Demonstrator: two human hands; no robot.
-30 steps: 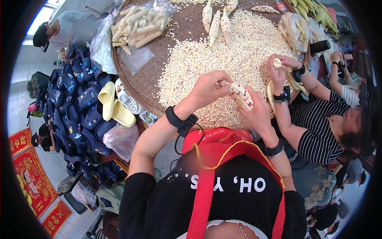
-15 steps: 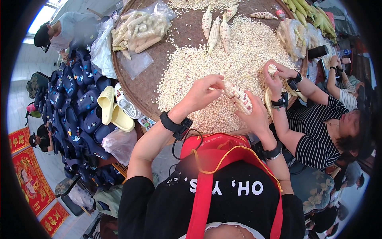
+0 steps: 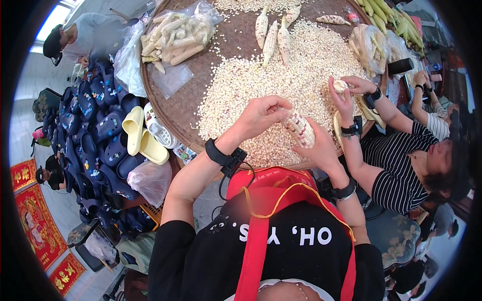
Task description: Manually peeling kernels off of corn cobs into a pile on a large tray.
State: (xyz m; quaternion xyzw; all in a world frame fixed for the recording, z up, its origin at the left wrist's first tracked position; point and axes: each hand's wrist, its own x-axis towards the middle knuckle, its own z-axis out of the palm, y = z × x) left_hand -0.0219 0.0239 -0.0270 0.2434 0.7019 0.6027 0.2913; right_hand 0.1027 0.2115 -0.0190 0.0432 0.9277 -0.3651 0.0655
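Note:
My right hand (image 3: 317, 144) holds a white corn cob (image 3: 299, 129) speckled with dark red kernels, tilted with its upper end toward my left. My left hand (image 3: 266, 113) has its fingers curled and pinched at that upper end, touching the cob. Both hands are over a thick spread of loose pale kernels (image 3: 231, 90) on a large round brown tray (image 3: 168, 118). Whole peeled cobs (image 3: 271, 40) lie on the kernels farther up, near a clear bag of pale cobs (image 3: 175, 37).
A co-worker (image 3: 406, 170) at my right holds a pale cob (image 3: 340, 86). Others sit beyond, near green husked corn (image 3: 386, 15) and bags. At left are piled navy clogs (image 3: 108, 128), yellow slippers (image 3: 133, 129), plastic bags (image 3: 148, 178) and another person (image 3: 75, 35).
The cob in my hands has turned slightly more upright, and my left fingers have shifted along its upper end. The co-worker's hands have moved a little leftward.

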